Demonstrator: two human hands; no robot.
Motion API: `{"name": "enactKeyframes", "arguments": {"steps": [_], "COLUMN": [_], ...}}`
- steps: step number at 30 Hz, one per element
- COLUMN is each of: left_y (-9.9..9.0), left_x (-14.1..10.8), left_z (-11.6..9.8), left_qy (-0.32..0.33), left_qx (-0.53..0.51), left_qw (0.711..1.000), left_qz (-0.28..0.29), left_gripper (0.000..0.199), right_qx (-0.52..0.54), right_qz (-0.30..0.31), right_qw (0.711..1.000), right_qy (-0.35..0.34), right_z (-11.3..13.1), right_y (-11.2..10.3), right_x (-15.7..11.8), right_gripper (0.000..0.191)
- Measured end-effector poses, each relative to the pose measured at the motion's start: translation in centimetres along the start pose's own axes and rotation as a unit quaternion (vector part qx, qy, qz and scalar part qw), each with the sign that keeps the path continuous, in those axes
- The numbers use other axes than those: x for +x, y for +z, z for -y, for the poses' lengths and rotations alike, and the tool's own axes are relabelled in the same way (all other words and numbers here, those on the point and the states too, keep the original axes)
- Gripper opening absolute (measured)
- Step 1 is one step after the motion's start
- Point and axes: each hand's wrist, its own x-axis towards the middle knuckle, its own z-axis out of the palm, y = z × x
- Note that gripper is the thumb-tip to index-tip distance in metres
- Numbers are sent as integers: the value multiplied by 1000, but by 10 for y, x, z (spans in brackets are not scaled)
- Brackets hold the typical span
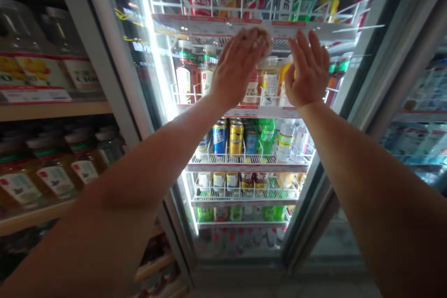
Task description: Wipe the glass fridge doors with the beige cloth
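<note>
The left hand (240, 63) covers a pale, blurred wad (267, 42) near the glass door (138, 63), gripping or pressing, I cannot tell; flat, even pressure would suit. To the right, the right hand (309, 77) is spread, seemingly empty.

Left hand (237, 67) upper centre, fingers extended, angled up-right. Right hand (309, 74) right of it, fingers raised, parted. Arms (363, 172) reaching from lower corners.
</note>
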Motion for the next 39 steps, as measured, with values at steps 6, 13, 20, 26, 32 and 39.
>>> {"name": "enactKeyframes", "arguments": {"steps": [6, 13, 20, 26, 32, 39], "left_y": [-16, -12, -40, -53, -47, -65], "left_x": [-1, -39, -89, -98, -140, -150], "left_z": [0, 37, 27, 56, 39, 66], "left_qy": [97, -12, 180, -28, 175, -13], "left_qx": [42, 71, 70, 78, 37, 110], "left_qw": [993, 993, 979, 994, 977, 989], "left_qz": [57, -93, 65, -66, 113, -99], "left_gripper": [49, 53, 51, 56, 57, 67], "right_qx": [-34, -4, 0, -30, -52, -36], "right_qz": [3, 12, 14, 8, 3, 6], "right_qw": [999, 1000, 1000, 999, 998, 999], "right_qy": [-24, -1, -4, -8, -25, -17], "right_z": [8, 4, 5, 8, 9, 10], "right_y": [-12, -7, -4, -8, -12, -12], "right_x": [-2, 0, 2, 0, -2, -1], "right_gripper": [60, 64, 64, 60, 62, 63]}}
